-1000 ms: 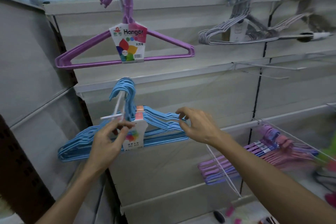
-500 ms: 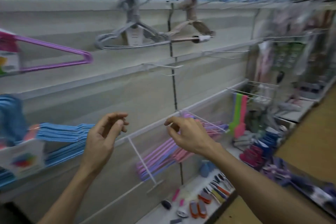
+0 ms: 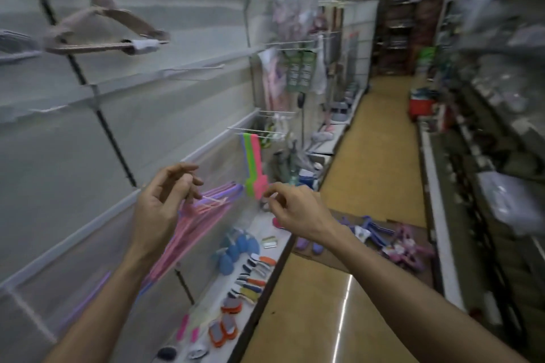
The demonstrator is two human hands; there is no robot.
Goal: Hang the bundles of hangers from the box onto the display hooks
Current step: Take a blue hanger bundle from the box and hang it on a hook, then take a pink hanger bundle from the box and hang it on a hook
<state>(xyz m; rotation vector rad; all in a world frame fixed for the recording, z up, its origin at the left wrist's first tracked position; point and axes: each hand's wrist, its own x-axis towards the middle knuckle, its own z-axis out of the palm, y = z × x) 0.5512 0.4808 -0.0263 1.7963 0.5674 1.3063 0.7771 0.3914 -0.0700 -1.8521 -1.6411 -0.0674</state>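
My left hand point(image 3: 165, 203) and my right hand point(image 3: 292, 209) are both raised in front of the display wall, fingers loosely curled and apart, holding nothing. Behind my left hand a pink and purple bundle of hangers point(image 3: 194, 230) hangs on a white display hook point(image 3: 212, 200). A beige bundle of hangers point(image 3: 100, 29) hangs higher up on the left. An empty white hook point(image 3: 191, 69) sticks out of the panel in the middle. On the floor to the right, a flat cardboard box point(image 3: 392, 242) holds blue and pink hanger bundles. The view is blurred.
A low white shelf point(image 3: 236, 283) below the wall carries brushes and small goods. Green and pink plastic items point(image 3: 253, 168) hang further along. A yellow aisle floor point(image 3: 368, 171) runs ahead, with stocked shelving point(image 3: 495, 127) along its right side and a red crate point(image 3: 420, 103) far off.
The view has swung right, away from the blue hanger bundle on its hook, which is now out of sight. Both hands have let go and moved with the view, empty.
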